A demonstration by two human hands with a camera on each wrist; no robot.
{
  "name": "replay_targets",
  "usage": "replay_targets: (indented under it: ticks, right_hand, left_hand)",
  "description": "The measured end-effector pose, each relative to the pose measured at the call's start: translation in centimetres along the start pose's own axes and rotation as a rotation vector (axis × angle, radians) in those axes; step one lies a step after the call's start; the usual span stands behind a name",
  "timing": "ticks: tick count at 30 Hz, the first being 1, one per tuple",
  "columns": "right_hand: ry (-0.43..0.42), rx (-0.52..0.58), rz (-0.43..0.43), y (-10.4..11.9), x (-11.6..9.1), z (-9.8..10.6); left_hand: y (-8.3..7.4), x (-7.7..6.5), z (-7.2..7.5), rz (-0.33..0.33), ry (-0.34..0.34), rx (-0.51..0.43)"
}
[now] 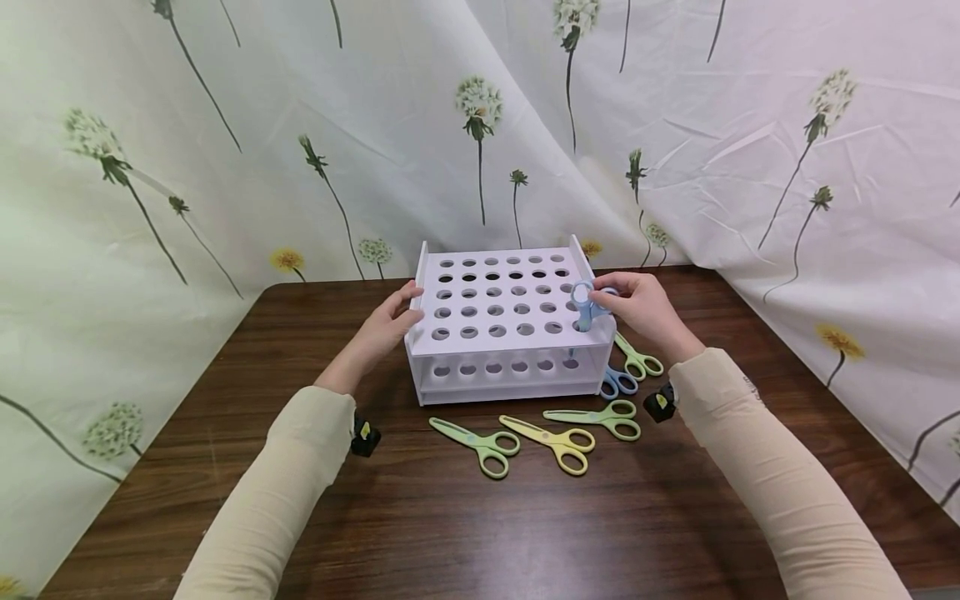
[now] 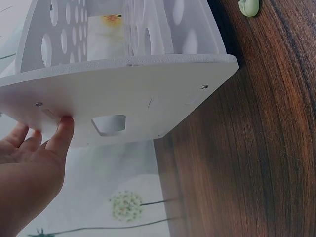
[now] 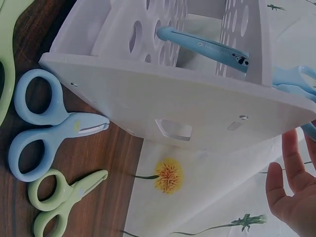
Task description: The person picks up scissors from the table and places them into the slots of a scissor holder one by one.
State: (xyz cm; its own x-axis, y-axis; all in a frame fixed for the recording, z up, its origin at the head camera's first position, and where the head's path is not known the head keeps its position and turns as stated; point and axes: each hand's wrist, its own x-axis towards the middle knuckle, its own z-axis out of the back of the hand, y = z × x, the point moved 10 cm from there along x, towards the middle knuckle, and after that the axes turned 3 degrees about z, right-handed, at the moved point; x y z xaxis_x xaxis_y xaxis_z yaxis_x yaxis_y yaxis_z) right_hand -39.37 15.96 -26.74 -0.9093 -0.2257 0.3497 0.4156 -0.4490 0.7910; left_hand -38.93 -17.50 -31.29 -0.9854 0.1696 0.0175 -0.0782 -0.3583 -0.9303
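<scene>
In the head view a white rack [image 1: 483,347] with rows of round holes stands on the table. Light blue scissors [image 1: 583,317] point down through the front right hole of its top plate. My right hand [image 1: 647,310] pinches their handle loops between thumb and fingers. In the right wrist view the blue blade [image 3: 207,49] runs between the two plates, its tip at a hole of the lower one. My left hand [image 1: 381,333] rests its fingertips against the rack's left side panel [image 2: 148,94], thumb and fingers fairly straight.
Green scissors [image 1: 480,442], yellow scissors [image 1: 551,437] and another green pair [image 1: 600,417] lie before the rack. Beside its right side lie more blue scissors [image 3: 54,123] and small green scissors [image 3: 64,200]. A flower-printed cloth [image 1: 375,167] hangs behind the table [image 1: 420,533].
</scene>
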Motion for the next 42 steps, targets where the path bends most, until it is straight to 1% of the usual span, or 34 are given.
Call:
replay_targets:
  ticks: [9,13,19,27,35,38,42]
  right_hand:
    - [-0.001,0.015,-0.032,-0.5,-0.1,-0.4]
    - [0.002,0.033,-0.029,-0.5,-0.1,-0.5]
    - [0.007,0.052,0.000,-0.3,0.0,-0.8]
    - [0.014,-0.022,0.034,-0.1,-0.1,-0.9]
    - [0.015,-0.048,0.046,0.1,-0.1,-1.0]
    - [0.017,-0.039,0.039,0.0,-0.1,-1.0]
    - [0.019,-0.028,0.037,-0.2,-0.1,-1.0]
  left_hand:
    - [0.0,0.0,-0.1,0.002,-0.005,-0.003]
    - [0.0,0.0,0.0,0.003,-0.005,0.005]
    - [0.0,0.0,0.0,0.001,-0.005,0.015]
    - [-0.1,0.0,0.0,-0.001,-0.005,-0.001]
    - [-0.1,0.0,0.0,0.001,0.003,0.001]
    - [-0.4,-0.3,-0.1,0.012,0.011,-0.018]
    - [-1.4,-0.9,-0.4,0.025,0.020,-0.041]
